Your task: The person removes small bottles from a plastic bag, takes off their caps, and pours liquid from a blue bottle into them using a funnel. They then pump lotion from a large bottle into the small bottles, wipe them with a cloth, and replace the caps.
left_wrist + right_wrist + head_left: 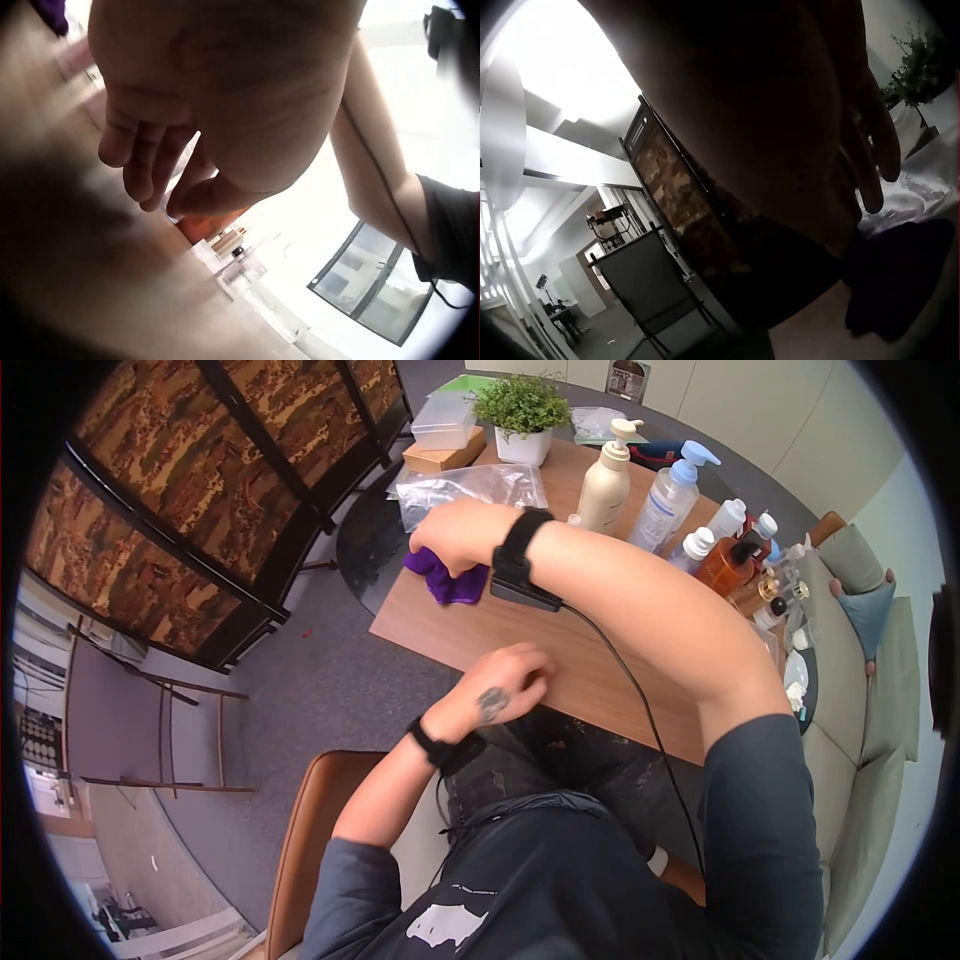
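At the table's left end, in the head view, a bunched purple cloth [445, 578] lies under my right hand [455, 535]. The thumb and index finger pinch the cloth from above. In the right wrist view, the other fingers [871, 161] hang beside the dark purple cloth [900, 277], and the pinching fingertips are mostly hidden. My left hand [505, 680] hovers at the near table edge with loosely bent fingers and holds nothing. The left wrist view shows its palm [225, 97] and relaxed fingers, with a corner of the purple cloth [52, 13] far off.
A clear plastic bag [480, 485] lies just beyond the cloth. Behind it stand a potted plant [524, 420] and a clear plastic box [443, 422]. Pump bottles [605, 485] and several smaller bottles line the far right side. A cable [640, 690] hangs from my right wrist.
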Demonstrator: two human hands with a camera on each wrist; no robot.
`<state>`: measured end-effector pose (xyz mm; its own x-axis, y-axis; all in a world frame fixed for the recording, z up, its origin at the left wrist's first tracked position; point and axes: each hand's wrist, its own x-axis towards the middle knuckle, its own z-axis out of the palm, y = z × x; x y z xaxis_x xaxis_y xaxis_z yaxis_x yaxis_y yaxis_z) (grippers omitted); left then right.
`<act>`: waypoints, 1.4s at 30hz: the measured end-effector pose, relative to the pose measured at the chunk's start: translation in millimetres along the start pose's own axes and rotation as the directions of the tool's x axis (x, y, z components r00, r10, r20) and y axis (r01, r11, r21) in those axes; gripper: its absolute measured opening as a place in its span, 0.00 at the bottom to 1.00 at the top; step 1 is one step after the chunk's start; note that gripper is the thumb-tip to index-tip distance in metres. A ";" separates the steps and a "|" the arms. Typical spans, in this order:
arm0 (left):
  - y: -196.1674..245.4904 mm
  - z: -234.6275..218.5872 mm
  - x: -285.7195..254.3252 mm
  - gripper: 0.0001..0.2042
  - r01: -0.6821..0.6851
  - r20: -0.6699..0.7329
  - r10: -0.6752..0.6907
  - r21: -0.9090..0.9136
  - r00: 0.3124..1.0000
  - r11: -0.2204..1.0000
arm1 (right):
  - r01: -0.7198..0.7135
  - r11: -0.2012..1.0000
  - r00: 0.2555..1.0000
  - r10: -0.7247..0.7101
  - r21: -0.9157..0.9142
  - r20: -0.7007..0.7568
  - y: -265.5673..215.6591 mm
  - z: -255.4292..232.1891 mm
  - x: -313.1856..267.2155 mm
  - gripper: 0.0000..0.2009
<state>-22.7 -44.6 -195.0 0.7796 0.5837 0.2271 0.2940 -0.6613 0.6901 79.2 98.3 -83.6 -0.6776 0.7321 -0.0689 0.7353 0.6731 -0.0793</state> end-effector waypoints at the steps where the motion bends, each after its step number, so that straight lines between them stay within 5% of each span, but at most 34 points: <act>1: 5.5 -12.6 -19.5 0.09 0.123 -0.020 -0.124 -0.045 0.992 0.991 | 0.002 1.000 0.998 -0.003 0.010 0.066 2.2 9.1 11.0 0.32; 4: 10.8 -40.0 -67.3 0.08 0.317 -0.094 -0.324 -0.082 0.941 0.945 | -0.078 0.986 0.994 0.065 -0.148 -0.093 -2.3 64.7 37.7 0.12; 6: 12.5 -48.5 -89.3 0.08 0.382 -0.167 -0.396 -0.113 0.903 0.917 | 0.038 0.952 0.987 -0.083 -0.302 -0.137 -6.5 73.9 43.5 0.09; 8: 14.7 -53.1 -103.2 0.07 0.423 -0.238 -0.456 -0.177 0.858 0.889 | 0.036 0.952 0.971 -0.105 -0.304 -0.216 -12.3 64.2 37.4 0.08; 10: 13.5 -57.6 -112.1 0.04 0.330 -0.370 -0.358 -0.138 0.858 0.934 | 0.050 0.990 0.889 -0.105 -0.134 -0.446 -22.1 49.3 17.2 0.07; 13: 14.4 -74.8 -126.2 0.03 0.347 -0.416 -0.486 -0.368 0.768 0.863 | 0.036 0.998 0.839 0.001 0.057 -0.544 -59.5 20.2 -65.9 0.06; 16: -35.0 -81.6 -147.9 0.06 0.083 -0.511 -0.422 -0.559 0.748 0.825 | 0.070 0.962 0.784 0.111 0.264 -0.611 -91.0 14.4 -159.2 0.06; 18: -26.7 -83.5 -124.7 0.07 -0.016 -0.436 -0.343 -0.637 0.832 0.771 | 0.108 0.949 0.731 0.127 0.297 -0.671 -96.5 23.9 -224.7 0.09; 21: -36.1 -72.6 -97.4 0.06 0.031 -0.377 -0.323 -0.609 0.868 0.793 | 0.034 0.906 0.625 0.310 0.422 -0.716 -97.0 41.6 -311.8 0.23; 23: -33.4 -56.5 -73.6 0.06 0.047 -0.354 -0.304 -0.581 0.884 0.812 | -0.159 0.859 0.602 0.475 0.487 -0.642 -102.7 43.5 -371.9 0.24; 25: -23.5 -43.5 -52.0 0.06 0.056 -0.306 -0.273 -0.567 0.912 0.822 | -0.345 0.691 0.571 0.692 0.635 -0.442 -115.9 34.5 -430.7 0.23; 28: -6.7 -21.5 -27.5 0.07 0.076 -0.254 -0.256 -0.557 0.933 0.827 | -0.313 0.545 0.303 0.833 0.778 -0.462 -125.9 42.8 -507.1 0.21; 30: 4.3 -11.1 -16.1 0.07 0.089 -0.219 -0.253 -0.566 0.942 0.820 | -0.182 0.410 0.065 0.912 0.894 -0.405 -131.5 61.2 -557.6 0.12; 32: 11.5 -3.4 -7.1 0.05 0.084 -0.182 -0.231 -0.583 0.956 0.808 | 0.064 0.364 -0.142 0.925 0.929 -0.353 -127.9 70.7 -592.3 0.17; 34: 15.4 3.8 -0.8 0.04 0.093 -0.151 -0.226 -0.599 0.962 0.795 | 0.270 0.396 -0.154 0.918 0.878 -0.366 -119.1 70.1 -612.4 0.18; 37: 12.7 8.2 8.2 0.04 0.122 -0.119 -0.237 -0.596 0.964 0.794 | 0.222 0.368 -0.249 0.917 0.903 -0.312 -86.8 74.5 -629.5 0.18; 40: 5.9 16.8 15.4 0.05 0.136 -0.106 -0.248 -0.602 0.963 0.786 | 0.363 0.297 -0.105 0.955 0.883 -0.278 -47.1 76.0 -642.4 0.18; 42: 0.8 23.7 18.1 0.06 0.147 -0.103 -0.263 -0.613 0.959 0.777 | 0.436 0.252 -0.112 0.968 0.864 -0.226 -26.0 73.1 -637.4 0.19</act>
<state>4.7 -45.7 -206.6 0.6137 0.7822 0.1073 0.0042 -0.1391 0.9903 491.1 -393.5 -110.3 0.7902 0.5928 0.1555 -0.1204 0.3990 -0.9090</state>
